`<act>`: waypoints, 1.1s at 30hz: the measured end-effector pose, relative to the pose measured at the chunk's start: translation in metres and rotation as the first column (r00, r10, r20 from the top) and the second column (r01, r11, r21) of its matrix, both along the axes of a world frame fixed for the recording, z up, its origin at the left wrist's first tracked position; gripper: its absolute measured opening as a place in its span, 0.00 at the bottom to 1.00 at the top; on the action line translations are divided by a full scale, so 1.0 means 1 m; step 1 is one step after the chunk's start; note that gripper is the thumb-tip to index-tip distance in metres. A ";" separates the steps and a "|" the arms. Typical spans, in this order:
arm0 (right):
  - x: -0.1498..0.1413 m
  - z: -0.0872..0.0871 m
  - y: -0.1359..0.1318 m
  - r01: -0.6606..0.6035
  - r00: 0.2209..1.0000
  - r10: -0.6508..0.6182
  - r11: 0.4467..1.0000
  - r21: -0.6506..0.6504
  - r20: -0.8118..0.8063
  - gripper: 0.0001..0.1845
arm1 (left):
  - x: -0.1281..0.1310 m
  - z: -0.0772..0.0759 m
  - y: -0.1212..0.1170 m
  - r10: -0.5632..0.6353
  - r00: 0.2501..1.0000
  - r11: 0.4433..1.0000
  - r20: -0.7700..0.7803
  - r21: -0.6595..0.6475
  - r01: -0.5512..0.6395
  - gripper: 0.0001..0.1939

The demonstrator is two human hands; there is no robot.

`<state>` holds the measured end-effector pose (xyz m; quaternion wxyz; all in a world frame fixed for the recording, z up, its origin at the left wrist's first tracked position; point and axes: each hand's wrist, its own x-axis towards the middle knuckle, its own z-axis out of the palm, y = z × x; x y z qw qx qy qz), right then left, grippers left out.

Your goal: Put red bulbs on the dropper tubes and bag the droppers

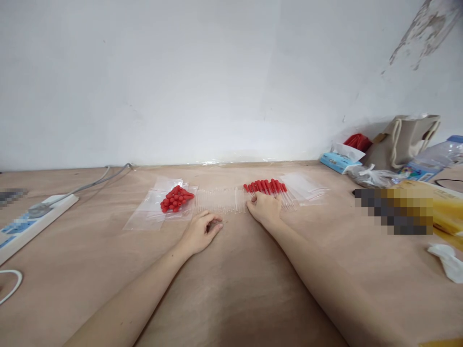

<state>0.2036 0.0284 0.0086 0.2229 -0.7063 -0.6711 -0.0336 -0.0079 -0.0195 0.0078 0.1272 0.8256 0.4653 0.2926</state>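
Observation:
A row of glass droppers with red rubber bulbs [265, 186] lies on the right, bulbs pointing away from me. My right hand [265, 207] rests over the tubes at the left end of this row, thumb and fingers pinched at a dropper; the hand partly hides it. Bare clear glass tubes [220, 200] lie side by side in the middle. Just in front of them my left hand [203, 232] rests on the table, fingers loosely curled, thumb apart, holding nothing. A heap of loose red rubber bulbs [176, 199] sits on clear plastic bags [144, 212] to the left.
More clear bags [307, 187] lie right of the droppers. Farther right are a tissue pack [339, 161], a drawstring bag [385, 144], a plastic bottle [437, 156] and yellow packaging [443, 205]. A power strip [39, 224] with a grey cable stands at left. A wall closes off the back.

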 end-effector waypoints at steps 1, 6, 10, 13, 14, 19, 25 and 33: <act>0.000 0.000 0.000 0.002 1.000 -0.002 1.000 -0.007 -0.005 0.11 | 0.000 0.000 0.000 -0.001 1.000 1.000 0.004 0.001 0.001 0.08; -0.001 0.001 0.000 0.000 0.999 -0.003 0.999 -0.050 -0.044 0.15 | 0.000 0.001 0.000 0.002 1.000 1.000 0.007 0.003 -0.002 0.09; -0.001 0.001 0.000 0.002 0.999 -0.004 0.999 -0.041 -0.049 0.13 | 0.000 0.000 0.000 -0.009 1.000 1.000 0.019 -0.001 0.009 0.09; -0.001 0.000 -0.001 0.003 0.999 -0.005 0.999 -0.053 -0.041 0.11 | 0.000 0.000 0.000 -0.007 1.000 1.000 0.011 0.000 0.007 0.08; -0.002 0.000 -0.001 0.002 0.999 -0.004 0.999 -0.054 -0.035 0.11 | 0.000 0.000 0.000 -0.004 1.000 1.000 0.007 0.001 0.004 0.08; -0.005 0.001 -0.002 0.001 0.999 0.001 0.998 -0.068 0.032 0.13 | 0.000 0.001 0.000 -0.008 1.000 1.000 0.006 -0.002 0.008 0.08; -0.009 0.002 -0.004 -0.024 0.992 0.031 0.998 -0.062 0.124 0.15 | 0.001 -0.001 -0.001 -0.010 1.000 1.000 -0.004 -0.001 0.010 0.08; -0.012 -0.007 -0.004 -0.006 0.999 0.000 0.990 0.144 0.045 0.12 | -0.017 0.014 0.012 0.355 0.935 0.900 -0.019 0.278 -0.336 0.09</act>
